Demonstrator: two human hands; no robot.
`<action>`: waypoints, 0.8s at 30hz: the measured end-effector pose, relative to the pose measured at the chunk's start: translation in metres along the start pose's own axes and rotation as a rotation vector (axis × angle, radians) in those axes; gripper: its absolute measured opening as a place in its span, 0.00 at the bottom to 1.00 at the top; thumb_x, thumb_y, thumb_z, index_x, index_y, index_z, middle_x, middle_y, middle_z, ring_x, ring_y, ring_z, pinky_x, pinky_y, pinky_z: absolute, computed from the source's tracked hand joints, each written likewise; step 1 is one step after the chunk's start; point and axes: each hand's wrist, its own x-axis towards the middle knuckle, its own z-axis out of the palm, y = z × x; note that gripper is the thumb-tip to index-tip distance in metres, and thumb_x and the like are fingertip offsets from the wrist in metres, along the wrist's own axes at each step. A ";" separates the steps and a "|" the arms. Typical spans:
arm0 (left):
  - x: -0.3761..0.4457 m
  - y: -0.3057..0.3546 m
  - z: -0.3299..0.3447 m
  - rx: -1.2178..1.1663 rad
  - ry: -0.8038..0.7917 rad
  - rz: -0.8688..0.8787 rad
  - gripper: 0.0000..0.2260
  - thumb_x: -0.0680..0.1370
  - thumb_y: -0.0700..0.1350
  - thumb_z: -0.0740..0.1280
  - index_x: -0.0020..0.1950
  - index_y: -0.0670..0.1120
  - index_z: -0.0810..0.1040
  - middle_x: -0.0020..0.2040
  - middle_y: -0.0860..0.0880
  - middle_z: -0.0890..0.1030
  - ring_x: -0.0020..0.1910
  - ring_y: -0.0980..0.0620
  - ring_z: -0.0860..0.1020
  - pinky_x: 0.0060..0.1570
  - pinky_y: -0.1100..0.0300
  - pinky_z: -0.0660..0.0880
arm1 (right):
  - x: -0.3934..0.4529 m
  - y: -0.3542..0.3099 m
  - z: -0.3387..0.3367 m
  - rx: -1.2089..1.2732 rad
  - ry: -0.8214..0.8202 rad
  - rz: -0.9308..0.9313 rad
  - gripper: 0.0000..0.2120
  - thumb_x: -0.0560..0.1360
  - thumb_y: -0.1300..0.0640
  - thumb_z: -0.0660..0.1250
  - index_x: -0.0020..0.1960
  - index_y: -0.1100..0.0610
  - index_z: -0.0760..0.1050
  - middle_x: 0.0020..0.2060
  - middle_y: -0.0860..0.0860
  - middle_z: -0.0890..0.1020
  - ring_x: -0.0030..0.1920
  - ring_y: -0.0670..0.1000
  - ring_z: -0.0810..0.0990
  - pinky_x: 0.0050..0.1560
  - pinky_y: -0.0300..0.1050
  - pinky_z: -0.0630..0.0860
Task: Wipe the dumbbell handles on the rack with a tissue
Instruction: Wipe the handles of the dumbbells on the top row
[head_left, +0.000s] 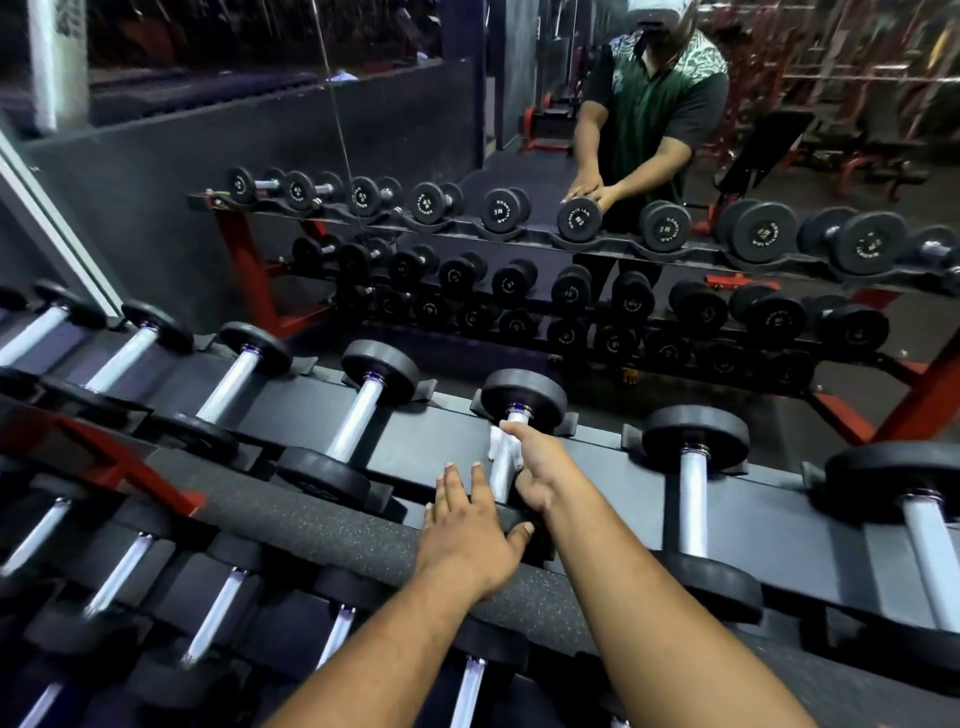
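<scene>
A row of black dumbbells with silver knurled handles lies on the top shelf of the rack. My right hand grips the handle of the middle dumbbell with a white tissue wrapped between palm and metal. The tissue shows just above my fingers, close to the far weight head. My left hand rests flat with straight fingers on the near head of the same dumbbell, which is mostly hidden under it.
More dumbbells sit to the left and right on the same shelf, and a lower tier runs along the bottom. A wall mirror behind the rack reflects the rack and a person.
</scene>
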 end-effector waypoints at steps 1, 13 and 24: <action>0.001 0.000 -0.001 0.001 -0.004 -0.004 0.43 0.80 0.66 0.57 0.82 0.48 0.35 0.81 0.42 0.33 0.81 0.44 0.37 0.79 0.45 0.47 | 0.000 -0.001 0.001 0.004 -0.025 0.016 0.09 0.75 0.55 0.72 0.50 0.60 0.78 0.45 0.58 0.81 0.44 0.55 0.80 0.54 0.49 0.76; -0.001 0.000 -0.005 0.001 -0.029 -0.002 0.43 0.80 0.66 0.58 0.82 0.49 0.34 0.81 0.42 0.33 0.81 0.43 0.37 0.79 0.46 0.45 | -0.010 0.016 -0.017 -0.250 -0.101 0.008 0.11 0.77 0.54 0.69 0.53 0.62 0.78 0.41 0.58 0.82 0.41 0.56 0.80 0.44 0.47 0.76; -0.002 0.000 -0.008 0.004 -0.042 0.010 0.43 0.81 0.66 0.57 0.82 0.47 0.35 0.81 0.41 0.34 0.81 0.43 0.38 0.79 0.46 0.45 | -0.012 0.004 -0.040 -1.771 0.038 -0.754 0.35 0.80 0.62 0.57 0.81 0.58 0.44 0.79 0.62 0.55 0.71 0.64 0.69 0.69 0.56 0.66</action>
